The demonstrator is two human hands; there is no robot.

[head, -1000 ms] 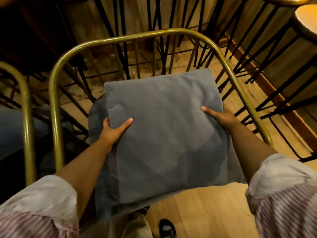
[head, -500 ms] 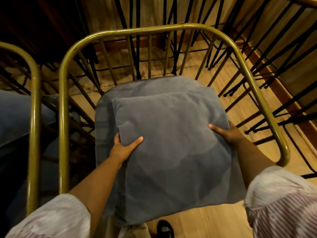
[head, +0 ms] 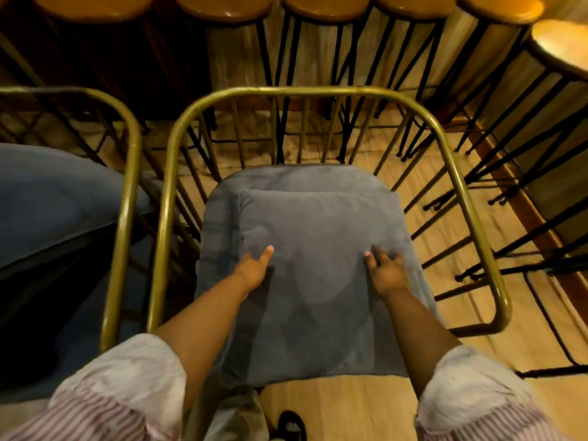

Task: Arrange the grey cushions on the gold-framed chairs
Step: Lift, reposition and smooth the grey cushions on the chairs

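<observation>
A grey cushion (head: 318, 230) lies flat on the grey seat pad (head: 218, 214) of the gold-framed chair (head: 286, 90) right below me. My left hand (head: 254, 270) rests on the cushion's left part, thumb stretched forward. My right hand (head: 385, 270) presses on its right part with the fingers spread. Neither hand is wrapped around an edge. The cushion's near edge hangs a little past the front of the seat.
A second gold-framed chair (head: 127, 189) stands close on the left, with a grey cushion (head: 54, 198) on it. Several wooden bar stools (head: 318, 9) on black metal legs line the back and right. The floor (head: 350, 405) is light wood; my shoe (head: 291, 424) shows at the bottom.
The cushion went from being held up by its side edges down onto the seat. Both hands moved from its edges onto its top face. My view tilted up, showing the stools.
</observation>
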